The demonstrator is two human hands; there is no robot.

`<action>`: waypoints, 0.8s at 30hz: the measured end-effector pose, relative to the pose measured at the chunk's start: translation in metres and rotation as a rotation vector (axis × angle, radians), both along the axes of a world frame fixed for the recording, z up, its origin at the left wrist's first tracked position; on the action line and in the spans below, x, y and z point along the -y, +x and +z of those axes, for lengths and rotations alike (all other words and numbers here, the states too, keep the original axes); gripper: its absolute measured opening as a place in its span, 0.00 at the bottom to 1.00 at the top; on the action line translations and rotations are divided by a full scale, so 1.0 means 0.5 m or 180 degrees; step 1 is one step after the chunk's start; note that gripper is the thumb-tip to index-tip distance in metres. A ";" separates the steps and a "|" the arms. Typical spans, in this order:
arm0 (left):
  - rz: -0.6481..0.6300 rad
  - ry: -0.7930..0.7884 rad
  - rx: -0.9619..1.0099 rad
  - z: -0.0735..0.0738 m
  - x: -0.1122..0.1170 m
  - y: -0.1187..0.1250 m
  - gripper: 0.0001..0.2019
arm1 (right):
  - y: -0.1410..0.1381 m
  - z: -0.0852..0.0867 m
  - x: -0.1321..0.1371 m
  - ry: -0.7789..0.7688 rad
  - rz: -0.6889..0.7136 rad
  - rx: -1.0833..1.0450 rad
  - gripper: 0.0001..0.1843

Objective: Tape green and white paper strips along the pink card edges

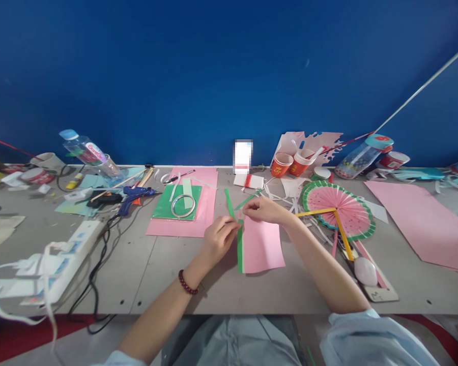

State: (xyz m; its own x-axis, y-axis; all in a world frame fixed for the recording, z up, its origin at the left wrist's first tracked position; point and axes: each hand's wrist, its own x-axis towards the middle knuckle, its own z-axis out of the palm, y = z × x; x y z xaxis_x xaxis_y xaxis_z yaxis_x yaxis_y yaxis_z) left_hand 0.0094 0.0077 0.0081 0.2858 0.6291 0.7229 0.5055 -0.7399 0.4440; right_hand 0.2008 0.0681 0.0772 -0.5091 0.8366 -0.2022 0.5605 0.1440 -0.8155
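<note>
A pink paper sheet (263,249) lies on the table with a green strip (240,254) along its left edge. Closed in a pinch, my left hand (221,237) is at the upper end of this strip and edge. Just right of it, my right hand (264,209) also has its fingertips pressed together, over the sheet's top left corner. Whatever is between the right fingertips is too small to make out. Beyond the hands lie a loose green strip (229,202) and a thinner green strip (252,197).
Left are a green paper pack (164,208) with a tape ring (183,206), a blue glue gun (132,199) and a white power strip (70,262). Right are a watermelon paper fan (324,195), a pink sheet (420,218) and red cups (281,165). A blue wall (213,76) stands behind.
</note>
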 end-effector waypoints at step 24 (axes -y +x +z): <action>-0.0004 0.0025 -0.0023 0.003 0.001 0.001 0.06 | 0.002 -0.001 -0.005 0.0078 -0.0209 0.0170 0.11</action>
State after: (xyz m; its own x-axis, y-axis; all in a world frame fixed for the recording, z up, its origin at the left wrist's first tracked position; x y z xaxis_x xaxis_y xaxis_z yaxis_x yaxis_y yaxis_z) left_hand 0.0100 0.0074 0.0095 0.2920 0.6229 0.7257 0.5076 -0.7440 0.4344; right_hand 0.2019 0.0706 0.0768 -0.4419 0.8729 -0.2067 0.6120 0.1249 -0.7809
